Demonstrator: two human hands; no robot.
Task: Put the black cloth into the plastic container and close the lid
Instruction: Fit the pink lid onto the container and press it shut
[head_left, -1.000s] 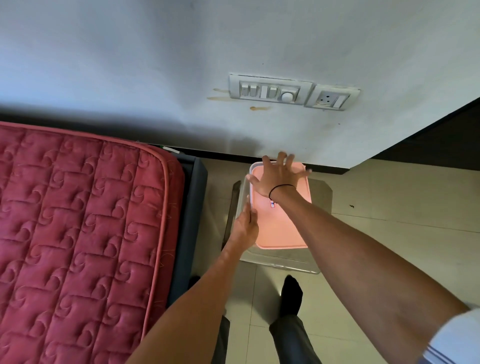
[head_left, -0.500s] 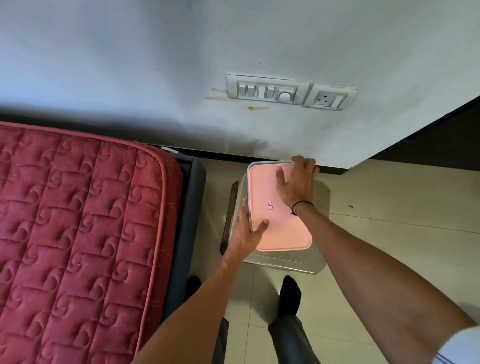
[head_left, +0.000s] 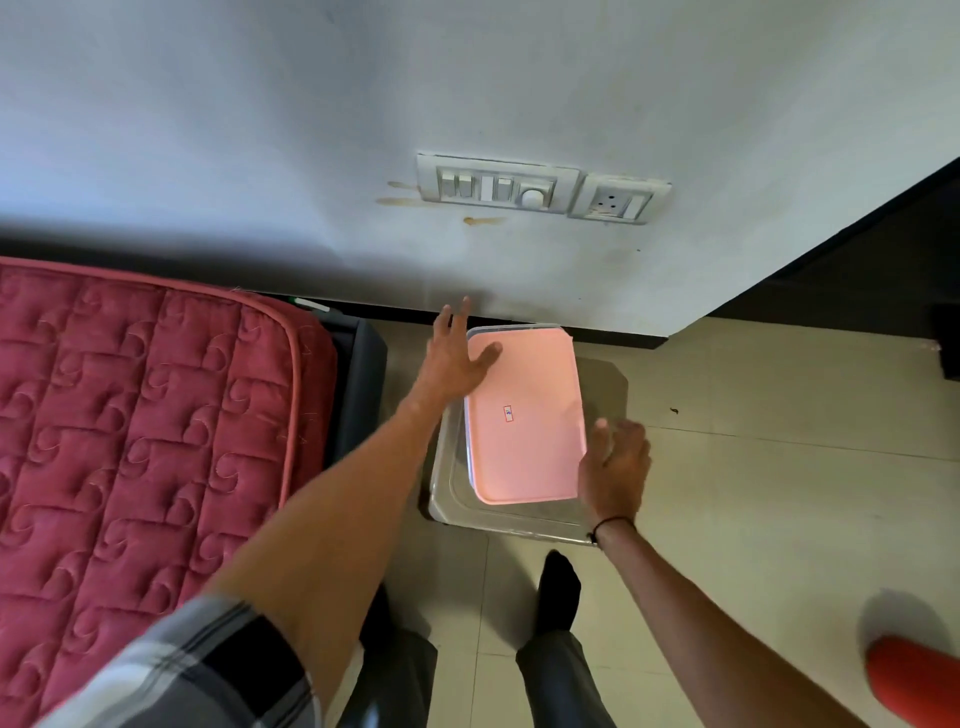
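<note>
The plastic container (head_left: 470, 340) stands on a small steel stool (head_left: 452, 499) by the wall, with its pink lid (head_left: 524, 421) lying flat on top. My left hand (head_left: 454, 358) rests spread on the lid's far left corner, thumb on the pink surface, fingers over the edge. My right hand (head_left: 615, 467) sits at the lid's near right corner, fingers loosely apart, slightly blurred. The black cloth is not visible.
A red quilted mattress (head_left: 140, 441) on a dark bed frame fills the left. A white wall with a switch panel (head_left: 498, 184) and a socket (head_left: 615, 200) rises behind. My feet in dark socks stand on the tiled floor (head_left: 753, 493). A red object (head_left: 914, 680) lies bottom right.
My left hand moved from the lid's near left edge to its far left corner. My right hand came from the far right corner to the near right corner.
</note>
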